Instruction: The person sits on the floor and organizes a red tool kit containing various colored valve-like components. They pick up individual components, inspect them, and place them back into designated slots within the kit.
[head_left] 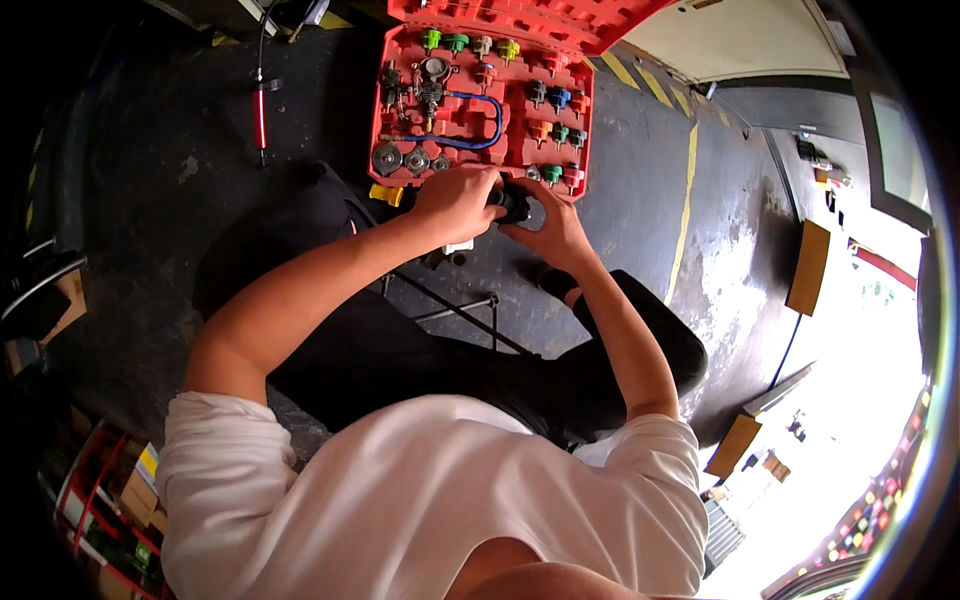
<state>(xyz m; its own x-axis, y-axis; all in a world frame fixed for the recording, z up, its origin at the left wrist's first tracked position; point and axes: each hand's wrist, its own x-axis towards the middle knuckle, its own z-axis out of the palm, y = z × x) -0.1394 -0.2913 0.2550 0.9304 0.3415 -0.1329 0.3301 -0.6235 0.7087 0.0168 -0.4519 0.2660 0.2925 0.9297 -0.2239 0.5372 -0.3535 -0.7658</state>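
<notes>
Left hand (460, 205) and right hand (553, 228) hold a black part (514, 207) between them, fingers curled narrowly around it, at the near edge of the open red case (517, 88). Inside the case sits a gauge (434, 69) with blue hose (470, 143) (coloured fittings (553, 174) to its right); red-and-black tool (260, 118) left of the case.

Your L hand (457, 205) & R hand (558, 232) hide pt of the black part (513, 206); exact shape unclear. Red case lid (545, 16) cut off at top edge. Gauge dial (434, 68) too sm. to read.
</notes>
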